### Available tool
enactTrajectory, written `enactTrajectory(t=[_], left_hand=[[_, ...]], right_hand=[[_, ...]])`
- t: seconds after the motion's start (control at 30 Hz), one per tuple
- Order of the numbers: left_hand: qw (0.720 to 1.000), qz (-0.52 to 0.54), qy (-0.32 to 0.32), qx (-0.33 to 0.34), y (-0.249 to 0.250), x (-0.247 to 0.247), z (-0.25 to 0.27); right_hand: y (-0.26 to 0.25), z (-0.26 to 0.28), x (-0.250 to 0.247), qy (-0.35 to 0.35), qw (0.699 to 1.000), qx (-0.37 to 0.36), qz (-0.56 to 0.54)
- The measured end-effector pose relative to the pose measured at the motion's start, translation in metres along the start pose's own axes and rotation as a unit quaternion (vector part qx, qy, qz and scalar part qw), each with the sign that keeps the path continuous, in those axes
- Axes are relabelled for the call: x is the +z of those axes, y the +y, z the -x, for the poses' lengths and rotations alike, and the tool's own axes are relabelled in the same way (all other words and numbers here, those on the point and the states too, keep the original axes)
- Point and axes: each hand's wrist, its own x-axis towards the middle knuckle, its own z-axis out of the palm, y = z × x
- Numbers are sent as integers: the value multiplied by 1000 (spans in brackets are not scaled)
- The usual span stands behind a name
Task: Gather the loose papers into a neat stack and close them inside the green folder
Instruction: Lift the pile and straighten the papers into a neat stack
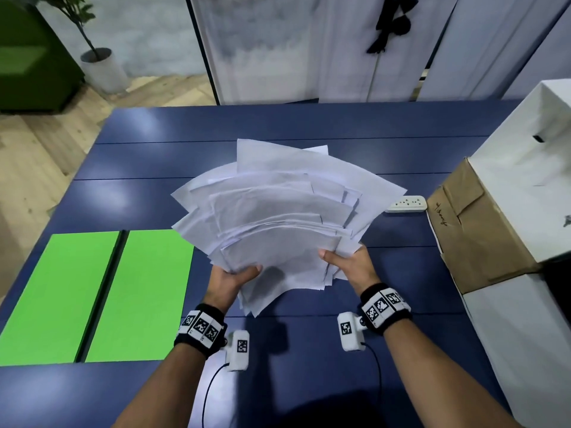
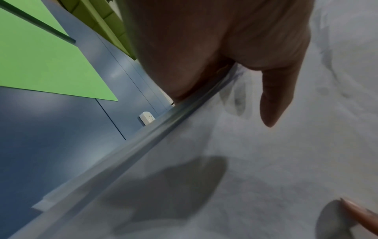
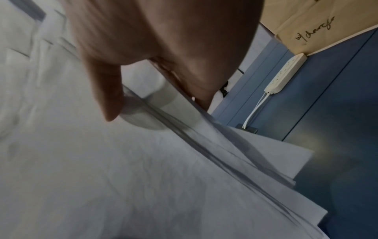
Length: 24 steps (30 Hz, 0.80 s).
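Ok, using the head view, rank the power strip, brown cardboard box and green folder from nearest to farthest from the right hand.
From the right hand:
1. Power strip, just beyond it, to the right.
2. Brown cardboard box, further right at the table edge.
3. Green folder, lying open on the far left.

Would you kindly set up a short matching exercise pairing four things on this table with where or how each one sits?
Things:
1. papers
2. green folder
3. power strip
4. cardboard box

States:
A. lying open and flat
B. fanned out, held by both hands
C. brown, with handwriting on it
D. white, beside the box

Pairs: 1-B, 2-A, 3-D, 4-C
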Motion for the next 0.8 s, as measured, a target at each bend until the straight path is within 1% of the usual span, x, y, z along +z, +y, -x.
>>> enactTrajectory(t=[0.23,0.3,0.37,0.43,0.5,0.63,0.8], left_hand=[[1000,-8,1,10,5,0,3],[1000,-14,1,-3,-1,-1,6],[999,-29,14,-20,-8,-1,9],[999,-42,20,-26,-13,1,12],[999,-38,14,-19,-14,3,13],[1000,-7,12,4,-14,5,13],[1000,-3,9,13,-5,10,11]], right_hand=[[-2,-8,-4,-5,1000,-5,26],[1,-10,-8,-33,998,11,53],[5,-11,-10,-60,995,32,72],[7,-9,-10,-64,995,39,72],[7,-7,-10,-60,995,42,67],[5,-1,-8,-41,998,23,48],[-17,8,7,39,998,-46,-22]])
